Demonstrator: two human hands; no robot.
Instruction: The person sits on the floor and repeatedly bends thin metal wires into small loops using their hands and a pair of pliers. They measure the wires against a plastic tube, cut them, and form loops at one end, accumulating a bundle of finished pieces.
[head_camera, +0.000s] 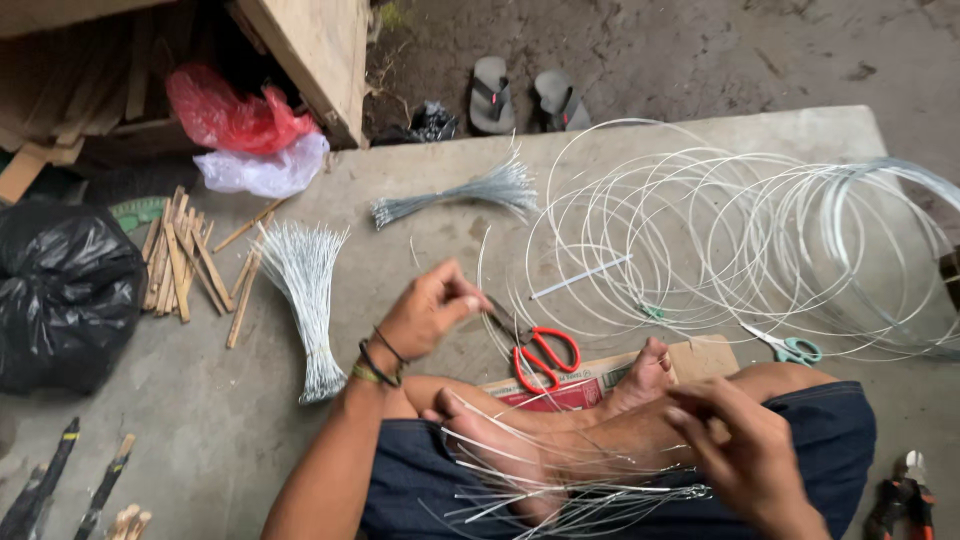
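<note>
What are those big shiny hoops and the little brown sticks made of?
The hoops look like thin metal wire: pale grey, glossy, springing into loose coils. The sticks look like raw wood or bamboo: matte tan, flat, rough-split, though the picture leaves open which.

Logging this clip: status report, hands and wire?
Left hand pinched on thin wire strand. Right hand gripping cut wire bundle across lap. Red-handled scissors just beyond feet; wire coils ahead.

Wire coils (740, 240) lie right of the two wire bundles (305, 300). Scissors (545, 355) lie between them, in front of the coils. Wood sticks (185, 265) lie left of the bundles, a bag (65, 295) further left. Pliers (900, 500) lie at far right.
</note>
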